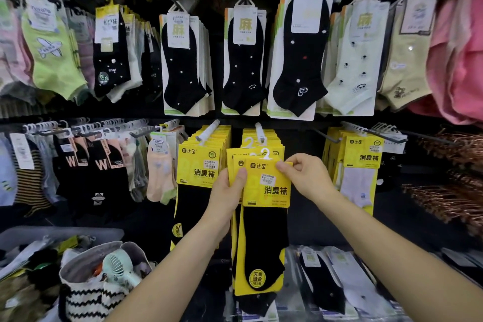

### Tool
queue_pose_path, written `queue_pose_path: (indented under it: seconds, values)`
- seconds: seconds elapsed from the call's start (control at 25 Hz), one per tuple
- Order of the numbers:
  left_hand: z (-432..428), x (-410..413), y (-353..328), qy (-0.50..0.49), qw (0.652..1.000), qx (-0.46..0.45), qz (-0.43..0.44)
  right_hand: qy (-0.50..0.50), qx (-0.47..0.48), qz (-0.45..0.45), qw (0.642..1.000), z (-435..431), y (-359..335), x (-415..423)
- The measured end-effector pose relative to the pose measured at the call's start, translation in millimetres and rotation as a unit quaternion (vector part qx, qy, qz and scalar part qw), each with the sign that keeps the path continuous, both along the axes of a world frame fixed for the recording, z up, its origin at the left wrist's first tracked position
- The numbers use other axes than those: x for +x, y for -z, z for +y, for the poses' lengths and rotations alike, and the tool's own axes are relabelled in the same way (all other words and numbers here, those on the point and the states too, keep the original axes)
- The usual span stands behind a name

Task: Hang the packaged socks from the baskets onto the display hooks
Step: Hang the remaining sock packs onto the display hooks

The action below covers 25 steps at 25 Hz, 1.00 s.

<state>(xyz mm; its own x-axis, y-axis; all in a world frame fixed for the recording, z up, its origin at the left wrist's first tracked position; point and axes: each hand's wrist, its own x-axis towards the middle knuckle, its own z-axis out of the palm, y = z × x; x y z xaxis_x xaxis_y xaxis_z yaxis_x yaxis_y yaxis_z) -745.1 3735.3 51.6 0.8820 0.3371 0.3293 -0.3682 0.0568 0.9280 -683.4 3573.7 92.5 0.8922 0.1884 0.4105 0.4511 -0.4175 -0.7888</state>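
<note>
While left grip (226, 192) clasps its edge, right grip (306, 178) pinches sock pack (264, 232) (top).

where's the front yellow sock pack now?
Head view, centre: front yellow sock pack pinched at its top right corner by the right hand, left hand holding the packs behind.

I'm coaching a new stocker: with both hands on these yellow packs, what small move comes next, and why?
Probably raise the front yellow pack with the right hand until its white hanger slips onto the peg above. The hanger sits just below the peg's tip, matching packs hang there, and the left hand grips the other packs.
</note>
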Motion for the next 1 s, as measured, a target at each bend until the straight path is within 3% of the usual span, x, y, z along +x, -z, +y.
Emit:
queue_pose_path:
  seconds: [0.36, 0.52, 0.76, 0.88, 1.0]
  values:
    - [47.8, -10.5, 0.9, -0.111, 0.993, 0.014, -0.046, 0.056, 0.027, 0.003, 0.998, -1.9, -15.7, 24.6]
    - [69.5, -17.7, -0.7, -0.115, 0.992, 0.029, -0.046, 0.025, 0.01, 0.002, 1.0, 17.2, -15.1, 34.3]
    - [66.1, -19.1, -0.2, -0.09, 0.994, 0.039, -0.057, 0.08, -0.049, 0.012, 0.996, 24.7, -10.8, 36.7]
    - [55.4, -16.6, 1.0, -0.089, 0.994, 0.024, -0.061, 0.109, -0.02, -0.042, 0.993, 16.0, -7.5, 22.7]
    - [37.0, -12.0, 2.4, -0.089, 0.994, 0.018, -0.057, 0.023, 0.01, -0.061, 0.998, 12.2, -1.4, 1.5]
